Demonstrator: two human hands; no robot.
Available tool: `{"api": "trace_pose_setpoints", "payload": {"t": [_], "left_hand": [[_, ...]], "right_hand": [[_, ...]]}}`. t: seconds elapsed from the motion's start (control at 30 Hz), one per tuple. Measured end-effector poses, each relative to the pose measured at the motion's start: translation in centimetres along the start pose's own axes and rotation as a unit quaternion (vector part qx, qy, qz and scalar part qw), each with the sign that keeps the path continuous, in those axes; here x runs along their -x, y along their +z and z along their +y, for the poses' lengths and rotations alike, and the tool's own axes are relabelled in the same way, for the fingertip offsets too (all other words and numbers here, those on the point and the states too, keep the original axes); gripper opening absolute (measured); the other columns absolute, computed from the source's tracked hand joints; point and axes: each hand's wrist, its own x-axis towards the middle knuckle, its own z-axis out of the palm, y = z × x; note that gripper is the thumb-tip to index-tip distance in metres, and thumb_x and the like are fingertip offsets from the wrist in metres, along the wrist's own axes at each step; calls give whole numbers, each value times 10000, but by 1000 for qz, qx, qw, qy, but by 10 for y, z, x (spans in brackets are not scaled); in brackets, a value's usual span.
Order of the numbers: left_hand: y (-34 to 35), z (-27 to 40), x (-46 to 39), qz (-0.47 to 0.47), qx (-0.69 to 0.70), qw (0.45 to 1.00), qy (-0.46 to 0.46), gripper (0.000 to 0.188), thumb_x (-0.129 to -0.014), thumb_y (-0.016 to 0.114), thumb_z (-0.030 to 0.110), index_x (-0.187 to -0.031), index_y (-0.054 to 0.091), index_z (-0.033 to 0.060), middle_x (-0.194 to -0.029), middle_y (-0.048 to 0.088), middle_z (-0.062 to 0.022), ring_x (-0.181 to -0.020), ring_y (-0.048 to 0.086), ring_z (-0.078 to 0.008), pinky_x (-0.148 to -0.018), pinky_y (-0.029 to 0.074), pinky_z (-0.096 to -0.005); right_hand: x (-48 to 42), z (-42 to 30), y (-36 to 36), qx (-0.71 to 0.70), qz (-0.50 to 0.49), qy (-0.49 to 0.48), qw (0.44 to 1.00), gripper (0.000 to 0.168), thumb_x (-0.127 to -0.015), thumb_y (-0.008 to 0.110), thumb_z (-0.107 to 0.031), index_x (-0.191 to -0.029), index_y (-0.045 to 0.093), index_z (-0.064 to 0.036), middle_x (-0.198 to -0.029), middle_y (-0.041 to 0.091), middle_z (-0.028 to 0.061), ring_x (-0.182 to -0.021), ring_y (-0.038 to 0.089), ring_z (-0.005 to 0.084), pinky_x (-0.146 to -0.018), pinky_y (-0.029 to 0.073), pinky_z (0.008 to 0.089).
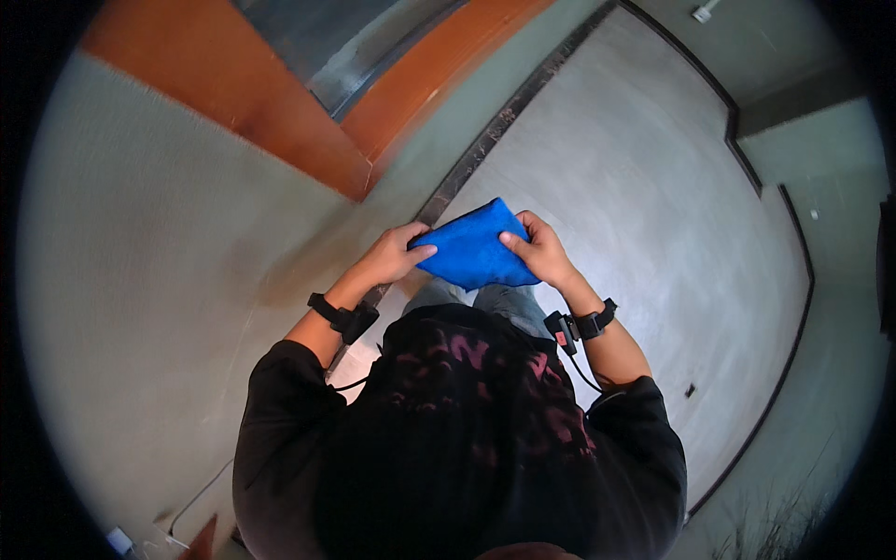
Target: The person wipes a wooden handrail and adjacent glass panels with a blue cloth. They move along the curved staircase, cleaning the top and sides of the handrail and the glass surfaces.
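Observation:
A folded blue cloth (476,246) is stretched between my two hands in front of my body, above my legs. My left hand (397,253) grips its left end, thumb on top and fingers behind. At the right end, my right hand (542,248) pinches the cloth between thumb and fingers. The cloth has a pointed top corner and a loose lower edge. What lies beneath its folds is hidden.
To the left rises a grey-green wall (161,245) with an orange-brown frame (280,133) around a dark pane. A dark baseboard (476,147) borders the smooth grey floor (630,210). Black straps with small devices sit on both forearms, and cables (584,371) run from them.

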Motion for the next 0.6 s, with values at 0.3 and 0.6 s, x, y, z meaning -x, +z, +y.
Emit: {"api": "trace_pose_setpoints", "payload": {"t": [0.3, 0.6], "left_hand": [[-40, -2, -7, 196, -189, 960, 61, 397, -870, 639, 23, -1258, 577, 76, -1151, 637, -206, -1089, 609, -389, -914, 506, -441], [-44, 44, -4, 451, -388, 798, 96, 649, -736, 691, 37, -1354, 492, 43, -1418, 431, -235, -1304, 419, -438, -1094, 375, -478]], "right_hand": [[-62, 55, 54, 28, 67, -73, 995, 367, -943, 673, -311, -1122, 562, -11, -877, 672, 152, -807, 648, 254, -753, 510, 397], [-169, -17, 105, 34, 97, -117, 988, 489, -887, 730, -206, -1275, 510, -6, -1167, 625, 194, -1074, 612, 295, -945, 486, 385]]}}
